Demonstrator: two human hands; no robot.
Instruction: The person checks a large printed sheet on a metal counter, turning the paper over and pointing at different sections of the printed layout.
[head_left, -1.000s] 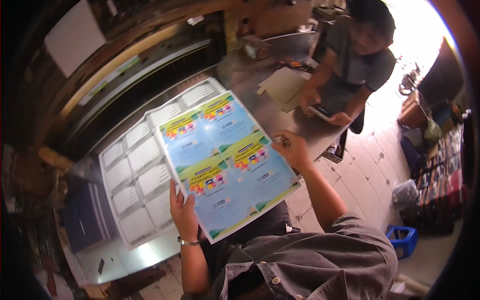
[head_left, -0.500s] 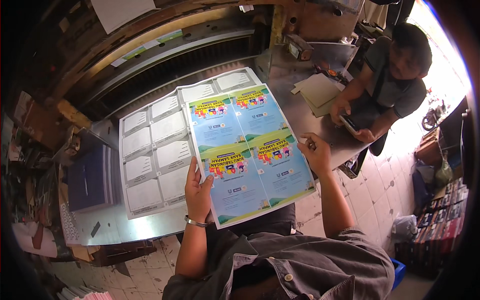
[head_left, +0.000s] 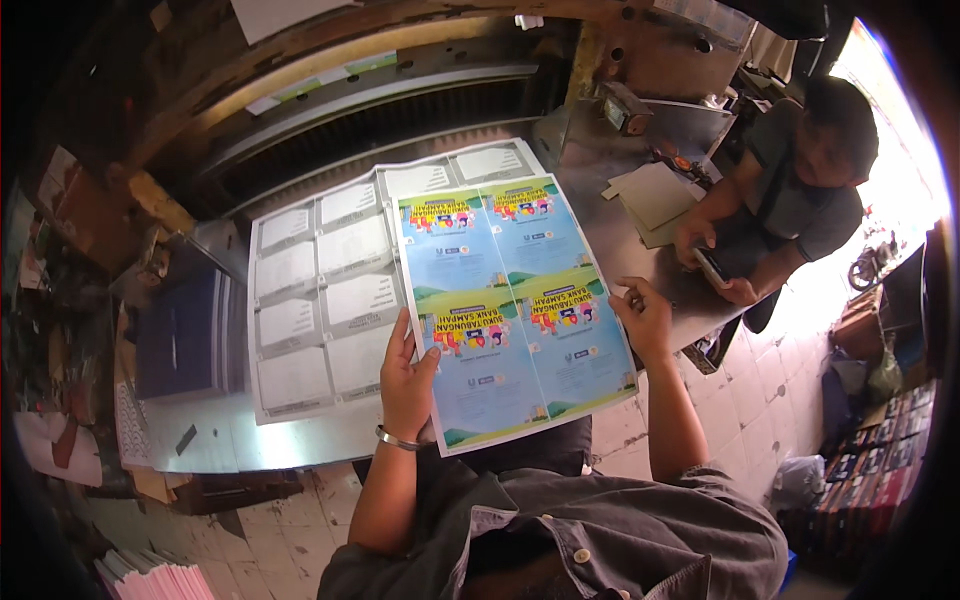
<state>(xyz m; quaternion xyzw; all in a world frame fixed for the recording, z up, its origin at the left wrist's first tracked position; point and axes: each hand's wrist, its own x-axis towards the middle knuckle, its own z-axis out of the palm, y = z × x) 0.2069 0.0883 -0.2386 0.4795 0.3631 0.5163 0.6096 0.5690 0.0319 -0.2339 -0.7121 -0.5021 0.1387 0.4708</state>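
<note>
The person holds up a big, thin printed paper sheet with four blue, green and yellow picture panels (head_left: 510, 305). It sits just above the shiny grey metal work table (head_left: 620, 240), partly over a wide sheet of grey and white printed panels (head_left: 320, 290) that lies flat there.

The left hand (head_left: 408, 380) is pinched shut on the sheet's lower left edge, thumb on top. The right hand (head_left: 645, 318) is closed on the right edge, fingers curled round it.

I think the sheet is very light and floppy. It would bend, crease or tear if pulled hard, and its glossy face may slip. Holding it at two opposite edges, as now, looks like the best way to keep it flat.

Compared with a second ago, the colourful sheet has turned. It was tilted then, and now it hangs straighter. More of the grey and white sheet shows beside it. The other person in a grey shirt (head_left: 800, 200) at the table's far right end sat there then too, looking down at a small dark phone (head_left: 712, 266).
</note>
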